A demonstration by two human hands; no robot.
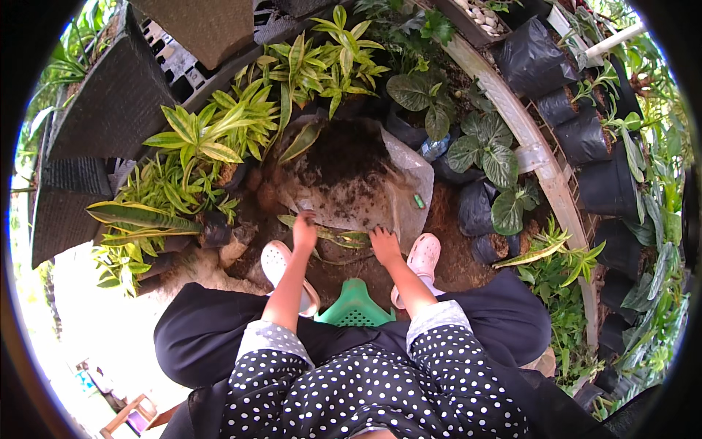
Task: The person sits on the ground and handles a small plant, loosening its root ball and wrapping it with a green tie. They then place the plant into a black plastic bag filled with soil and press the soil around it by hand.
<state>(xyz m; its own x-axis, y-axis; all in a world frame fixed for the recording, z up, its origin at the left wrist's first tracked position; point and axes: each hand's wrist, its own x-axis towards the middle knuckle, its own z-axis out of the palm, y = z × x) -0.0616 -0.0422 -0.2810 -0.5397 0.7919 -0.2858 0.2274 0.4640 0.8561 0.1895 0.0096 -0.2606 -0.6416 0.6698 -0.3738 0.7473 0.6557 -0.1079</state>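
In front of me a plastic sheet (408,156) lies on the ground with a heap of dark soil (345,148) on it. My left hand (305,233) is at the sheet's near left edge, its fingers bent; whether they grip the edge is unclear. At the near right edge rests my right hand (385,245), fingers pointing forward, and I cannot tell if it pinches the sheet. Variegated snake plant leaves (343,238) lie on the ground between the hands. Another cut leaf (300,144) leans across the sheet's far left side. A small green object (419,201) sits on its right part.
A green plastic stool (354,307) is under me, between pink clogs (423,255). Yellow-green potted plants (203,131) crowd the left. Dark-leaved plants (496,159) in black bags and a plastic bottle (435,147) stand right, beside a metal rack rail (521,120).
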